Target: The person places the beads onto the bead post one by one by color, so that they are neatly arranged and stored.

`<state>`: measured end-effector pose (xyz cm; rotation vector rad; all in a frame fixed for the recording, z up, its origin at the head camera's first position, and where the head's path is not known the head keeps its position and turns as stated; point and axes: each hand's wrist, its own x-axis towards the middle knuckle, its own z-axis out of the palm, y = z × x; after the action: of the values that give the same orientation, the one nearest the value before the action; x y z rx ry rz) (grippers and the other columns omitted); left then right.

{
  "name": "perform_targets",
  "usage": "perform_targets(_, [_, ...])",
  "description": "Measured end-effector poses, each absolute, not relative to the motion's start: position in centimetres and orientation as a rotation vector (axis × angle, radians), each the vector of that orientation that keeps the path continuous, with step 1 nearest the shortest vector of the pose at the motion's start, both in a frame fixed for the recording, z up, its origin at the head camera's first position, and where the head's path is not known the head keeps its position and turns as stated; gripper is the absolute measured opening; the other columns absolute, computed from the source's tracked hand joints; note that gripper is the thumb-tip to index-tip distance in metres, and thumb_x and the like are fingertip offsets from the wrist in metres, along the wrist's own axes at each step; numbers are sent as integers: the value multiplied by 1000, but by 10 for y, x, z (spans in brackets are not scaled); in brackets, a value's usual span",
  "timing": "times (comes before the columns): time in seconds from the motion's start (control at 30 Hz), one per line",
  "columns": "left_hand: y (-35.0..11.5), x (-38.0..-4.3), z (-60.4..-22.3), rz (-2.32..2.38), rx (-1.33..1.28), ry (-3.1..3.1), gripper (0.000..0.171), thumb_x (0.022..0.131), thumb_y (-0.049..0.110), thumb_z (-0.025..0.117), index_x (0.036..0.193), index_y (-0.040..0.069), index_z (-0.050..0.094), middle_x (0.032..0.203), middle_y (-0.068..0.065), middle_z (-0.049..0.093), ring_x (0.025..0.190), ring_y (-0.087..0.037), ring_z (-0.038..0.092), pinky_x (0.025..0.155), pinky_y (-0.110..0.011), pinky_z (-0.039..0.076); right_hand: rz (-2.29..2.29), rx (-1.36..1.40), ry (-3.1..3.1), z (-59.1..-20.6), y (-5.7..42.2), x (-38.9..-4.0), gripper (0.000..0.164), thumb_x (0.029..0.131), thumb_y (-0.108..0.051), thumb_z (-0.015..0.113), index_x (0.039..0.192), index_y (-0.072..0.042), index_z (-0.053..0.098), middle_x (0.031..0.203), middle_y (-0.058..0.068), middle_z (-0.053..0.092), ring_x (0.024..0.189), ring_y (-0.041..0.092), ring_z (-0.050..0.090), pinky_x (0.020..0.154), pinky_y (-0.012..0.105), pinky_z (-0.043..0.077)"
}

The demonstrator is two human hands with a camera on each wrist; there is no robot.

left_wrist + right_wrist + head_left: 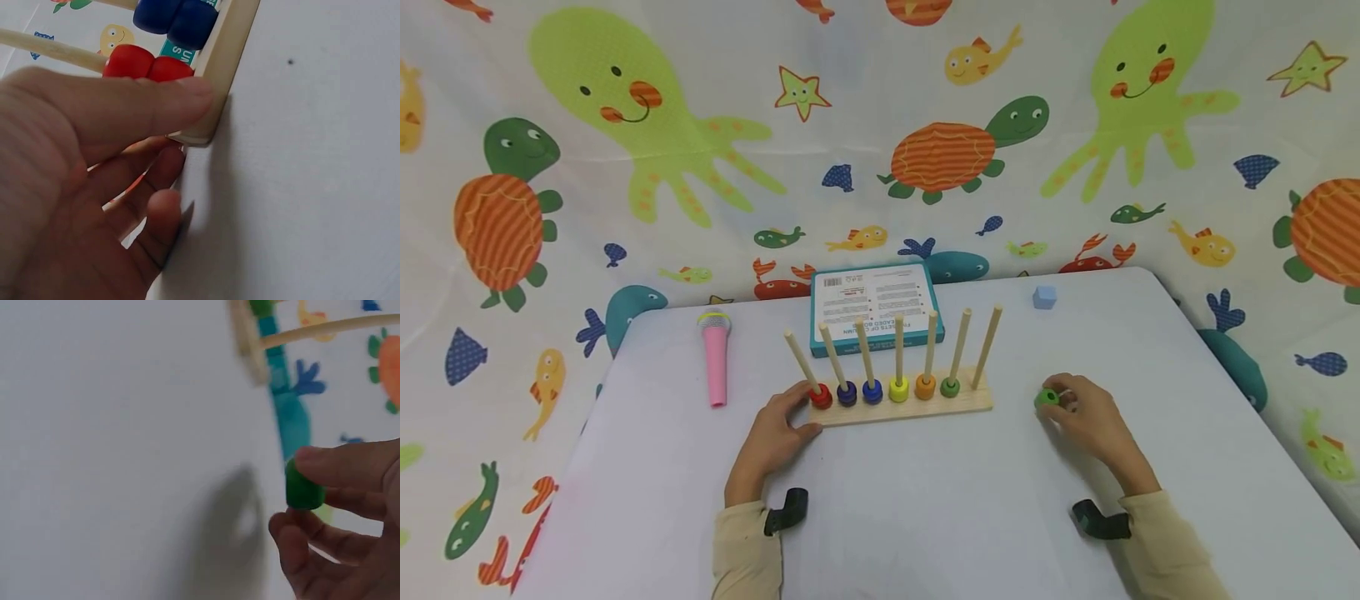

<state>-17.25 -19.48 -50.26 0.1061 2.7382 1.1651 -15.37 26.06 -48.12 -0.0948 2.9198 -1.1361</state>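
Note:
A wooden peg board (904, 413) with several upright pegs stands on the table. Red beads (821, 397), dark blue beads (847, 394), blue beads (872, 392), yellow (898, 389), orange (925, 387) and green ones (950, 387) sit at the foot of their pegs. The rightmost peg (988, 346) is bare. My left hand (778, 433) grips the board's left end, its thumb along the front edge beside the red beads (129, 61). To the right of the board, my right hand (1087, 415) pinches a green bead (304, 485) between thumb and fingers, just above the table.
Behind the board lies a flat teal-edged box (874, 292). A pink toy microphone (717, 360) is at the left, and a small light blue cube (1044, 297) is at the back right. A sea-animal printed cloth (850, 150) hangs behind the white table (925, 517).

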Motion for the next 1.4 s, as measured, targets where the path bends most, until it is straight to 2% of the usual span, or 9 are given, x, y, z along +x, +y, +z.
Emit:
perform_targets(0.03, [-195,-172,-503,1166,100,2737,67,87,8,77,149,6,52,153,-17,50,143,-41,40,116,-62,30,-1188,-108,2929,-473,257,-154,32,92,-2,73,122,3,63,117,23,67,101,38,67,76,38,60])
perform_targets(0.23, [-198,-171,-501,1169,89,2744,66,87,7,77,149,7,52,153,-16,50,143,-41,40,117,-62,29,-1750,-468,2893,-394,218,-161,38,91,9,70,127,1,66,119,17,68,104,7,66,90,13,51])
perform_targets(0.4, [-196,-170,-502,1185,87,2742,66,88,6,76,149,6,52,151,-18,51,143,-42,40,117,-62,29,-1846,-790,2919,-355,180,-173,42,86,14,72,126,1,68,118,12,71,105,14,67,101,23,49])
perform_targets(0.6, [-191,-170,-505,1206,107,2731,64,88,5,76,148,6,53,150,-18,52,141,-41,42,116,-62,32,-1634,-753,3085,-354,162,-183,39,85,8,76,122,-2,72,112,10,75,108,23,66,97,41,49])
perform_targets(0.83, [-188,-171,-505,1212,110,2735,64,87,5,76,147,6,54,151,-16,52,142,-40,42,116,-61,32,-1603,-708,3037,-359,163,-186,37,87,5,76,123,-1,72,108,11,76,98,23,61,87,43,48])
perform_targets(0.97, [-189,-172,-505,1210,127,2741,64,87,4,77,147,5,54,151,-17,52,141,-40,43,116,-61,32,-1560,-679,3039,-362,164,-186,41,88,3,76,128,-1,69,115,14,74,107,28,64,99,52,48])
perform_targets(1.07, [-190,-172,-506,1208,128,2744,64,87,4,76,147,4,54,150,-17,53,140,-41,43,116,-60,32,-1578,-638,3063,-366,166,-184,42,90,0,75,131,-3,67,123,15,71,115,31,63,107,60,44])
perform_targets(1.27, [-191,-169,-509,1194,129,2731,65,88,3,75,149,4,52,155,-17,48,143,-41,41,117,-60,31,-1698,-382,3118,-384,190,-183,36,99,-7,65,135,-2,65,129,19,67,122,36,61,107,62,43])
perform_targets(1.4, [-192,-170,-500,1202,130,2745,66,91,4,72,153,6,46,162,-15,38,139,-38,47,109,-56,44,-1571,-76,3119,-399,223,-194,40,106,-21,56,141,-2,59,134,25,62,127,45,55,105,66,42])
